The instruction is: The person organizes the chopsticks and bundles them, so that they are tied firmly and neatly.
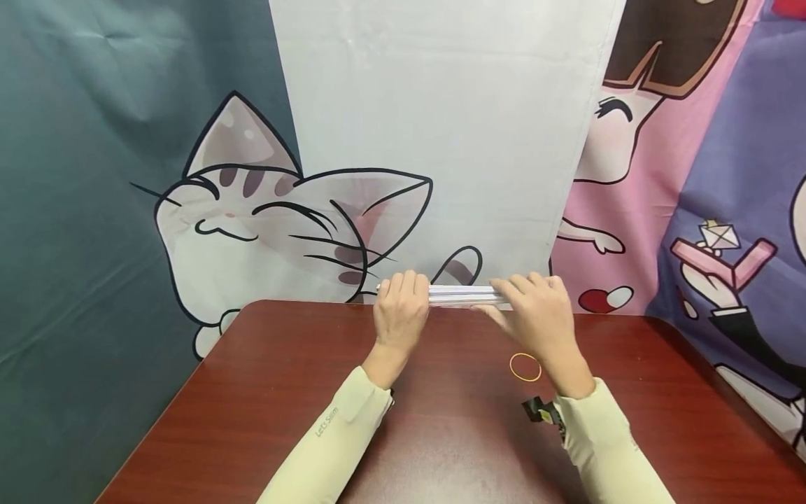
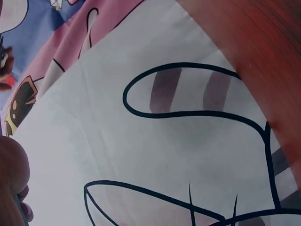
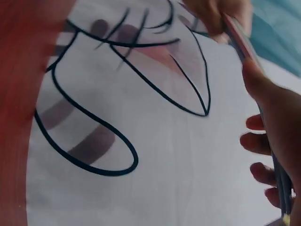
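A bundle of thin, whitish sticks (image 1: 462, 295) is held level in front of me, above the far edge of the table. My left hand (image 1: 401, 308) grips its left end, fingers wrapped over the top. Toward the other end, my right hand (image 1: 540, 311) holds the bundle with its fingers over it and the thumb below. In the right wrist view the sticks (image 3: 281, 186) look darker, and the right hand's fingers (image 3: 256, 141) curl round them. Only a part of the left hand (image 2: 13, 169) shows at the edge of the left wrist view.
A yellow rubber band (image 1: 525, 367) lies on the reddish-brown wooden table (image 1: 302, 371), left of the right wrist. Behind the table hangs a cloth backdrop (image 1: 441, 105) printed with a cartoon cat and other figures. A small black device (image 1: 540, 411) sits at the right cuff.
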### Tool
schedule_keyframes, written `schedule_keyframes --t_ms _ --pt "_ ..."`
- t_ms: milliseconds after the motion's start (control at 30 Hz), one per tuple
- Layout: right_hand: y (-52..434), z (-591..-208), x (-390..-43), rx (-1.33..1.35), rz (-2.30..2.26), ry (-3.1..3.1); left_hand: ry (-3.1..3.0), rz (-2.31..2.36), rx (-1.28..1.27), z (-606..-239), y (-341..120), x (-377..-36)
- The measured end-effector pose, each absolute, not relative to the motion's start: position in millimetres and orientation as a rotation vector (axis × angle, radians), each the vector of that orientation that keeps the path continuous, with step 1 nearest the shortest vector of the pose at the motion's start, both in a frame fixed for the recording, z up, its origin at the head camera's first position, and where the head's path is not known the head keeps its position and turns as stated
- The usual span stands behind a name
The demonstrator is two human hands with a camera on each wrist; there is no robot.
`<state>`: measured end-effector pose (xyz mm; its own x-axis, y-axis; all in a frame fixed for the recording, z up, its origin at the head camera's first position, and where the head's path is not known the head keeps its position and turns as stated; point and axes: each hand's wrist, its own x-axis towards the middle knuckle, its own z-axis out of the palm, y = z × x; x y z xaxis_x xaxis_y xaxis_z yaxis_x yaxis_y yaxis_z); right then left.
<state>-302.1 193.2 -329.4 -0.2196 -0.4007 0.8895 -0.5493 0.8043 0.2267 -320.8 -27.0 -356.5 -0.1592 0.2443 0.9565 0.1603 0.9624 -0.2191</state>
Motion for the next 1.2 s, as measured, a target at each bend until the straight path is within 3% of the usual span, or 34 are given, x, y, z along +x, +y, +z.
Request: schedule_keyframes --t_ms 233,533,1200 --pt "226 -325 -308 0.936 0.799 -1.980 -1.725 0.122 -0.339 -357 -25 -321" --pt "235 -332 -312 0.889 1.708 -1.921 -1.753 0.126 -0.403 -357 -23 -318" --pt "214 -340 -309 0.942 1.678 -1.723 -1.691 0.054 -0.320 -358 -24 -315"
